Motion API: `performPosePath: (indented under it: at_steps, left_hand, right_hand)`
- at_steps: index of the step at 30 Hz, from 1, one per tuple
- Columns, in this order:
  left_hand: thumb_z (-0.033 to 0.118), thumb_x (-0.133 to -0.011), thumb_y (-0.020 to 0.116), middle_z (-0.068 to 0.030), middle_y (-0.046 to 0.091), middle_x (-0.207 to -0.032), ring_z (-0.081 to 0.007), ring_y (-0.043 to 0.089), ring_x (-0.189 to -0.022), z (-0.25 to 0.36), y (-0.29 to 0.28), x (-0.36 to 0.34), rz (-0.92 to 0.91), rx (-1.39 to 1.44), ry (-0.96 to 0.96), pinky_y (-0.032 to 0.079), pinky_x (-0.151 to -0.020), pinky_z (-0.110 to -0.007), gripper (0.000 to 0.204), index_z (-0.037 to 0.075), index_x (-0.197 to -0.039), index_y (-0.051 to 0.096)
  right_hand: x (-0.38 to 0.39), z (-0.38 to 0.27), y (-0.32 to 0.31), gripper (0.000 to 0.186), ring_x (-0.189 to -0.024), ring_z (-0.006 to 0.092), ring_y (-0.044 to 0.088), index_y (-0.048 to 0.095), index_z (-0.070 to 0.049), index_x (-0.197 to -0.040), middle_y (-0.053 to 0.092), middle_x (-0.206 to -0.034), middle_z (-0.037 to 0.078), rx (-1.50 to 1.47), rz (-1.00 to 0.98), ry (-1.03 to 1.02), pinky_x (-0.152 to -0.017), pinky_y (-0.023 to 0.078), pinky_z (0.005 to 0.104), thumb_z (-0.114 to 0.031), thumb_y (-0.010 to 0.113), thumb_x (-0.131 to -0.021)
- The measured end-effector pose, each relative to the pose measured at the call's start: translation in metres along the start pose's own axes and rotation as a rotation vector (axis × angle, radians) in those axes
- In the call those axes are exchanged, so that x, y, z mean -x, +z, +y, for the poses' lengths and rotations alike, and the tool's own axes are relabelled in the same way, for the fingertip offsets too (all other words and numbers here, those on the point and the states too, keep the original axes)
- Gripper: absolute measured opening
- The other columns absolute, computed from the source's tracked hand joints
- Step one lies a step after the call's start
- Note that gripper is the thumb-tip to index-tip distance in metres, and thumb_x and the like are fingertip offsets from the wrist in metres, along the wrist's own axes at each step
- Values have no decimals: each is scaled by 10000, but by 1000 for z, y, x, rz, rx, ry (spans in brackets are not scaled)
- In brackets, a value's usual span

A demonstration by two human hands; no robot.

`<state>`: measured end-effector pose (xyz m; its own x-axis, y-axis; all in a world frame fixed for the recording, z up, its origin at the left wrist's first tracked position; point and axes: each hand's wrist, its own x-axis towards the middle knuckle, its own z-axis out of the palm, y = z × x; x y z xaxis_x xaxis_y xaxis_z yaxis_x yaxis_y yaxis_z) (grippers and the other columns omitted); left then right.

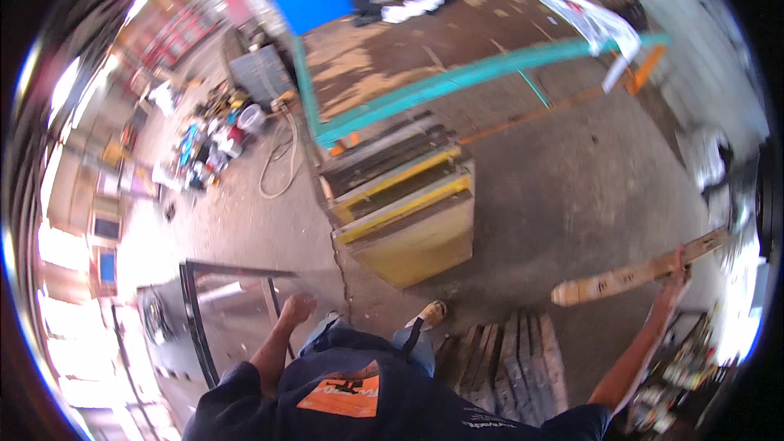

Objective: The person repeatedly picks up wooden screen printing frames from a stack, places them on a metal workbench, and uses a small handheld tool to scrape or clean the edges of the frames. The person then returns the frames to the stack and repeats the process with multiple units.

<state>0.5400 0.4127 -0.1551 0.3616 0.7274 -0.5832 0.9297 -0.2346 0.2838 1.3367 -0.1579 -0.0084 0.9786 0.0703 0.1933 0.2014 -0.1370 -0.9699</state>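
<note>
Timber, a single long beam [608,282], is gripped in the right hand [674,278], out to the person's right. The left hand [299,309] is near a dark metal frame [195,318] (too blurred to tell whether its fingers are curled or spread). Worn planks [531,359] lie side by side near the feet. Farther off are yellow-edged panels [412,241]; beyond, a teal-edged table [457,78] bears a blue box-like object [310,4].

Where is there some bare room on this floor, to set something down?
Widest bare floor lies between the teal-edged table, the yellow-edged panels and the wooden bar in the right hand. Another is between the hose and the black frame. Crowded: the mixed heap, the slats.
</note>
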Motion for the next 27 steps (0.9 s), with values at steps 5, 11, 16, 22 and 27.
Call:
performPosePath:
  at_steps: [5,11,16,22,27]
  left_hand:
    - [205,-910,664,-131,666,-1138,-288,649,-1032,26,6,-6,230,463,628,526,-866,-393,260,66,-1128,688]
    - [465,-1014,536,-181,644,-1220,-268,660,-1043,144,-266,103,-46,1422,781,550,-906,-418,595,-43,-1321,558]
    - [760,-937,282,-472,184,-1486,-565,398,-1325,114,-510,234,-226,1358,1019,403,-1077,-601,1143,-229,-1457,44]
    - [742,-902,435,-451,180,-1504,-571,250,-1405,-38,-554,431,204,1264,808,283,-1119,-674,1151,-124,-1521,-4]
    - [389,-830,767,-87,712,-994,-338,715,-900,-236,-523,483,573,1205,1038,587,-775,-567,466,132,-1195,630]
  right_hand:
    - [-19,-251,135,697,-1235,287,516,472,-15,-1440,536,-1350,156,53,-232,-359,-1049,398,447,-410,672,-902]
    - [159,-488,293,730,-1323,293,431,402,-33,-1493,458,-1406,170,102,-532,-717,-1110,333,452,-387,647,-903]
    - [351,-596,385,772,-1415,282,311,352,-38,-1523,321,-1495,192,131,-886,-1085,-1161,264,462,-367,641,-888]
    - [588,-651,451,909,-1174,252,556,398,66,-1439,545,-1263,169,2,-1381,-1167,-1018,439,387,-392,751,-738]
    - [779,-691,484,865,-981,177,637,454,99,-1348,616,-1147,133,31,-1973,-1171,-843,525,301,-358,791,-695]
